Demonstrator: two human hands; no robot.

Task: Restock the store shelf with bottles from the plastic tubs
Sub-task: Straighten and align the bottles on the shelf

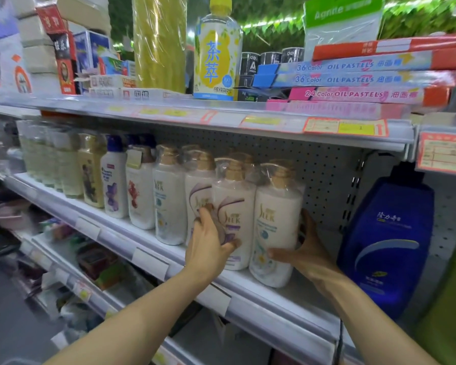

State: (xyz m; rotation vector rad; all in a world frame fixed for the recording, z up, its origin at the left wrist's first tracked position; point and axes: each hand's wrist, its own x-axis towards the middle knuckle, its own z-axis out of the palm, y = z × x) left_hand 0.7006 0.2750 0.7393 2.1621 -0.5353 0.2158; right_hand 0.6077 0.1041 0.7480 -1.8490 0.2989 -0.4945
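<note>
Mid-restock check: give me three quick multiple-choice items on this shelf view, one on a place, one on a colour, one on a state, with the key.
1. Where does the big blue bottle stand?
A. Left of the white bottles
B. Right of the white bottles
C. On the top shelf

2. What colour is the tea bottle cap?
A. Yellow
B. Red
C. Black

3. What is the right hand doing?
A. Hanging idle
B. Holding a price tag
C. Gripping a white bottle

Key: 1 B, it stands past the rightmost white bottle; 2 A, the cap is yellow; 3 C, thumb and fingers wrap the bottle.
</note>
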